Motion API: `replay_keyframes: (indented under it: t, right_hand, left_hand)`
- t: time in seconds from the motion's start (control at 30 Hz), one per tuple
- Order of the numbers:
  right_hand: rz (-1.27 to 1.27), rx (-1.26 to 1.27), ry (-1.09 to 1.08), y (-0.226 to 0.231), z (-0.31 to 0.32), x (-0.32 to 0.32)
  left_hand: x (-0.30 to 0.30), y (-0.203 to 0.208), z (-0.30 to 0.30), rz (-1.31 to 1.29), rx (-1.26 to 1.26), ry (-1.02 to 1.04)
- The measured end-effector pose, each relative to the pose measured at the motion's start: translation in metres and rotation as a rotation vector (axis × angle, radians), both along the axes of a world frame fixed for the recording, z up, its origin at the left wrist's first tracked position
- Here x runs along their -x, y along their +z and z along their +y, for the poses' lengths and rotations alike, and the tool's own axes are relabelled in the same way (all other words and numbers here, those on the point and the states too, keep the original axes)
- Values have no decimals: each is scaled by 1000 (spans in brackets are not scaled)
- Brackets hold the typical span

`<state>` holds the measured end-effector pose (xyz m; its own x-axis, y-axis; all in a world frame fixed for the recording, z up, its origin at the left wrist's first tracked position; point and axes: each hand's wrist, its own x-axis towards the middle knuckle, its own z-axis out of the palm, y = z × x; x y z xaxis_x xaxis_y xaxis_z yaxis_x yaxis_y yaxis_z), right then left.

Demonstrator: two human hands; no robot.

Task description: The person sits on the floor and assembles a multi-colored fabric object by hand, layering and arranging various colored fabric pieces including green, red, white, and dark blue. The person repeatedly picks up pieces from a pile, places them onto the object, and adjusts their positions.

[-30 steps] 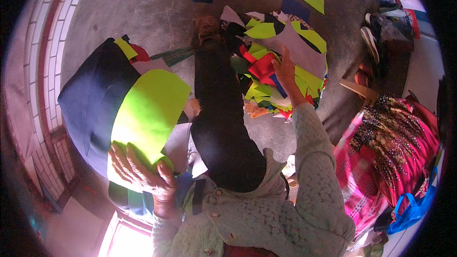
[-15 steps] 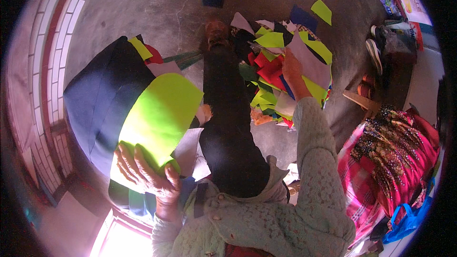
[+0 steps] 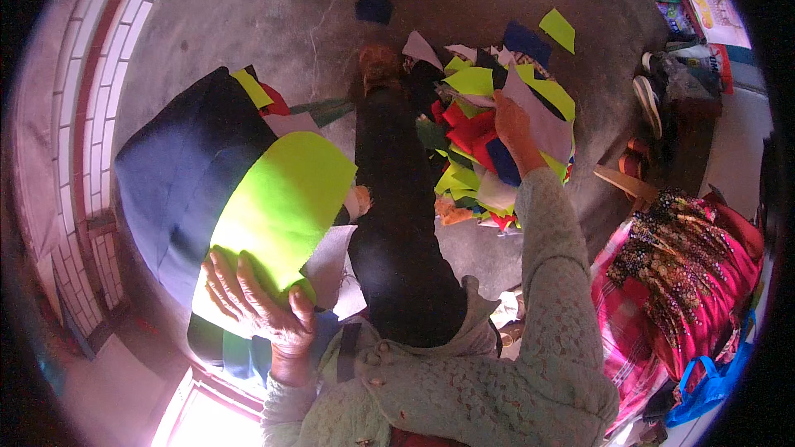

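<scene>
A bright yellow-green cloth piece (image 3: 281, 199) lies over a large dark navy cloth (image 3: 186, 165) on my left. My left hand (image 3: 261, 302) rests flat on its lower end, fingers stretched and thumb apart. On the floor to the right of my dark-clad leg is a heap of cut cloth scraps. My right hand (image 3: 515, 128) is in this heap, its fingers bent together between red scraps (image 3: 472, 132) and a grey-lilac scrap (image 3: 540, 112). A blue scrap (image 3: 502, 162) lies just below it. What its fingertips pinch, if anything, is hidden.
A foot (image 3: 380, 66) lies beside the heap, with a stray navy scrap (image 3: 374, 8) beyond. To the right are a dark shoe (image 3: 648, 106), a wooden-handled tool (image 3: 625, 182), pink patterned cloth (image 3: 687, 273) and a blue bag (image 3: 710, 389). A white-brick wall (image 3: 108, 66) stands left.
My right hand has shifted slightly within the heap, and more of the blue scrap beside it shows. My left hand stays on the yellow-green cloth. The whole view has shifted slightly.
</scene>
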<state>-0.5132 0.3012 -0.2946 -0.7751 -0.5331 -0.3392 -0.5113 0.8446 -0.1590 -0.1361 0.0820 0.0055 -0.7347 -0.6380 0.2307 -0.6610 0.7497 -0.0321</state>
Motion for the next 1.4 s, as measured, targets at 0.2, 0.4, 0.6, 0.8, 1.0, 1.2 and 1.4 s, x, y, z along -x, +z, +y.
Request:
replay_keyframes:
  t: [0.2,0.4,0.6,0.8,1.0,1.2,1.4]
  right_hand:
    - [136,91,-113,-9,18,-11]
    - [127,212,-228,-22,57,-35]
    - [40,434,-144,-14,45,-31]
    - [135,240,-151,-26,49,-18]
    - [230,511,-215,19,72,-40]
    - [260,735,-237,92,117,-42]
    - [68,1139,-465,178,127,-62]
  left_hand:
    - [1,1,-1,7,-19,1]
    - [2,1,-2,3,-5,-1]
    - [1,3,1,3,-9,0]
    - [1,4,-1,12,-12,-19]
    - [-1,2,1,29,-20,4]
    - [-4,-2,-1,66,4,-17]
    - [-4,2,2,88,27,-1]
